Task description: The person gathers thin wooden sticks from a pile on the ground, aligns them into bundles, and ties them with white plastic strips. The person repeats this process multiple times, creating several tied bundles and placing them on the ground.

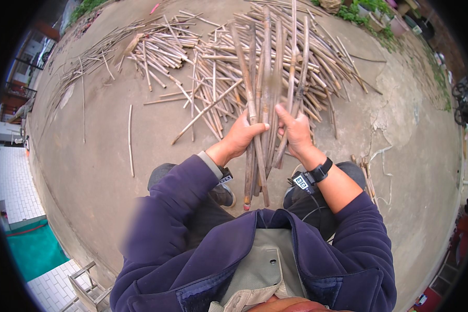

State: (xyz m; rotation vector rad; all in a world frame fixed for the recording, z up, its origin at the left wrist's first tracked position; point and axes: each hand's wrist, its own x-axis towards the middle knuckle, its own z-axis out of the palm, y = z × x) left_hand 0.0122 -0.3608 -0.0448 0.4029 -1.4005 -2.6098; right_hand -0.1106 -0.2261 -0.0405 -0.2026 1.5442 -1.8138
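My left hand [240, 134] grips a bundle of dry bamboo canes [266, 89], its thumb lying across them. The canes stand lengthwise before me, their near ends between my shoes. At the bundle's right side, my right hand [295, 130] is closed around more canes [302, 74], which lean against the others. Its palm side and some fingers are hidden. Beyond both hands a large heap of cut bamboo canes [214, 99] lies on the concrete ground, and the held canes overlap it in view.
A smaller pile of canes [165, 50] and thin twigs [89, 58] lie at the upper left. One loose cane [130, 140] rests left of me. Short canes [368, 179] and a pale strip [383, 171] lie by my right knee. A wooden ladder [87, 288] is at the lower left.
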